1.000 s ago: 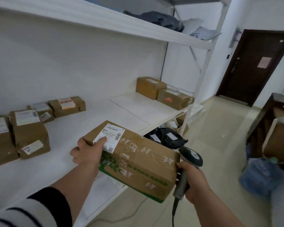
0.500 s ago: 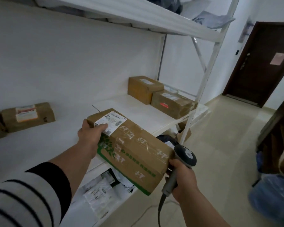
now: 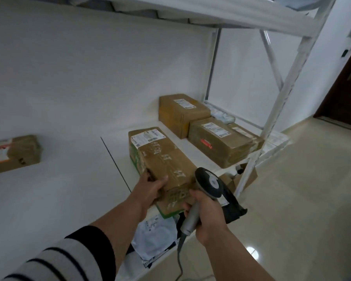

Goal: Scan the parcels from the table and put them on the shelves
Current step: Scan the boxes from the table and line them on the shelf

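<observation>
Resting now on the white shelf in the frame's centre, the parcel, a moment ago carried in the air, seems nearly placed. The left hand grips its near corner, while the right hand, curled around the scanner, touches its near end. It is a long brown carton with clear tape, green print and a white label at the far end.

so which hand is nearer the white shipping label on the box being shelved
Left. The left hand grips the box at its near left corner, on the label's side. The right hand, holding the scanner, is at the near right end, slightly farther.
</observation>
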`<state>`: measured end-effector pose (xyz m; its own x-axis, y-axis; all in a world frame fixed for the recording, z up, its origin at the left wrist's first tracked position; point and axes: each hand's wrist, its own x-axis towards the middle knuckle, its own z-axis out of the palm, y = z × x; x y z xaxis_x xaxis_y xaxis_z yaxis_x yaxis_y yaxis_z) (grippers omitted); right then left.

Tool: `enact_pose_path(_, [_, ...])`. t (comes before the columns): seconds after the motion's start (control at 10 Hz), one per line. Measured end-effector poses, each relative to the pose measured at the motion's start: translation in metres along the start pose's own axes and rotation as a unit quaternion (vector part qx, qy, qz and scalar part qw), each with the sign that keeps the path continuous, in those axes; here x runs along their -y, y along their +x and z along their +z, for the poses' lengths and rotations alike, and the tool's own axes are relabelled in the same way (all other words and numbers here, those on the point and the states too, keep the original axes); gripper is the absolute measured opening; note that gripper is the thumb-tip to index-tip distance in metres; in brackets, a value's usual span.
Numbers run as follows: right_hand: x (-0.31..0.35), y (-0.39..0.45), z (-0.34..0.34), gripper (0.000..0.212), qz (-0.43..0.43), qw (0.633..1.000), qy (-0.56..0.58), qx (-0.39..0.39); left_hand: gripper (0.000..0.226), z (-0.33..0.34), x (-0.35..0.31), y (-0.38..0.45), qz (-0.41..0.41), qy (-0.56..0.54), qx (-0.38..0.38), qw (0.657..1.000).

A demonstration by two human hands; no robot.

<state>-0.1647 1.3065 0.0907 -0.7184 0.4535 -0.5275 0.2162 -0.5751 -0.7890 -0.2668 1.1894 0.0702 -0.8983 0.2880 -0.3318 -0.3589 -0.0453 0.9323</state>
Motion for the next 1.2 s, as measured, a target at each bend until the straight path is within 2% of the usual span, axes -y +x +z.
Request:
enact_pose_path(0.1, [0.013,0.029,0.01,0.009,0.01,1.0,-0.002,0.025,0.061,0.01,-0.006,0.03,0.065,0.07,-0.08,0.992])
enact_pose_path(0.2, [0.027,0.06,0.025,0.012,0.017,0.999,-0.013,0.049,0.047,0.014,-0.008,0.078,0.135,0.246,-0.128,0.951])
enact_pose_path(0.3, [0.045,0.092,0.044,0.019,0.019,0.997,-0.023,0.065,0.065,0.017,-0.013,0.116,0.146,0.346,-0.081,0.923])
enact_pose_path(0.4, [0.067,0.123,0.064,0.02,0.028,0.996,-0.036,0.071,0.117,0.014,-0.027,0.148,0.124,0.32,-0.002,0.939])
enact_pose_path(0.5, [0.088,0.149,0.081,0.02,0.051,0.996,-0.039,0.068,0.11,0.008,-0.045,0.181,0.127,0.359,-0.004,0.925])
enact_pose_path(0.6, [0.104,0.168,0.098,0.022,0.056,0.994,-0.038,0.081,0.071,0.01,-0.059,0.203,0.123,0.389,-0.052,0.912])
enact_pose_path(0.7, [0.116,0.186,0.112,0.016,0.06,0.992,-0.058,0.095,0.055,0.019,-0.069,0.22,0.089,0.437,-0.116,0.887])
enact_pose_path(0.8, [0.129,0.208,0.127,0.018,0.06,0.986,-0.1,0.116,0.055,0.024,-0.076,0.231,0.089,0.434,-0.123,0.888])
enact_pose_path(0.9, [0.145,0.231,0.135,0.019,0.06,0.982,-0.14,0.109,0.058,0.031,-0.076,0.248,0.089,0.387,-0.116,0.91])
enact_pose_path(1.1, [0.16,0.267,0.117,0.029,0.062,0.988,-0.11,0.095,0.053,0.063,-0.082,0.266,0.092,0.48,-0.126,0.863])
enact_pose_path(1.2, [0.162,0.271,0.112,0.031,0.089,0.984,-0.105,0.114,0.062,0.064,-0.084,0.268,0.104,0.481,-0.117,0.863])
